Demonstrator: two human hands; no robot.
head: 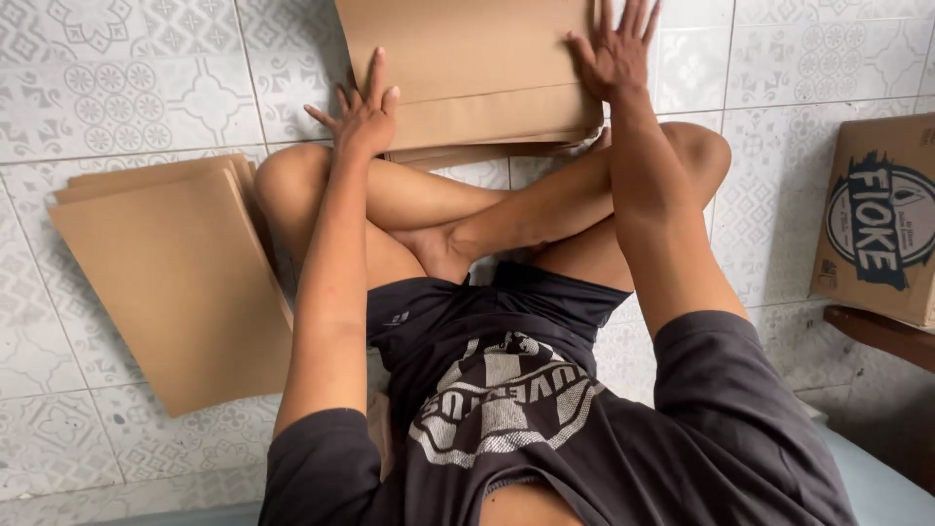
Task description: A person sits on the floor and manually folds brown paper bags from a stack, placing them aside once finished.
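Left hand (pixel 362 109) and right hand (pixel 616 51) lie spread flat on the folded cardboard sheet (pixel 467 68); judged light, stiff, creasable; best held at opposite edges.

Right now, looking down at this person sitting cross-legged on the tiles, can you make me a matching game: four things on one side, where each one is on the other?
Things:
1. left hand
2. right hand
3. separate cardboard stack
4. printed carton

Places:
A. on a dark ledge at the picture's right edge
B. flat on the floor beside the left knee
C. on the front sheet's right part, fingers spread
D. at the lower left corner of the front sheet

Pairs: 1-D, 2-C, 3-B, 4-A
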